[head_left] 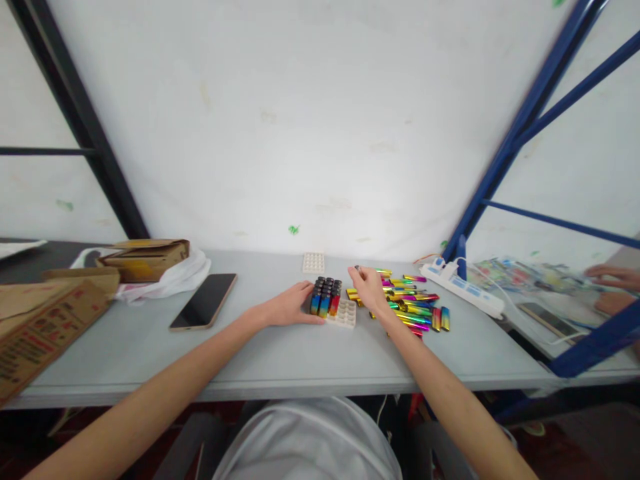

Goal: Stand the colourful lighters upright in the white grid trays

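Several shiny coloured tubes with black tops (pixel 325 298) stand upright in rows in a white tray with round holes (pixel 346 313), whose right part holds none. My left hand (pixel 291 305) lies at the left side of this group, thumb and fingers apart around its edge. Just right of and above the tray is my right hand (pixel 367 285), its fingers pinched together near a small dark tip; the rest of what it holds is hidden. A loose pile of metallic coloured tubes (pixel 413 308) lies beside and beyond my right hand.
A second white holed tray (pixel 313 262) is near the wall. On the left lie a phone (pixel 204 302), a white bag (pixel 193 272) and cardboard boxes (pixel 55 313). A power strip (pixel 465 289) lies right, by a blue frame. Another person's hand (pixel 614 276) shows at far right.
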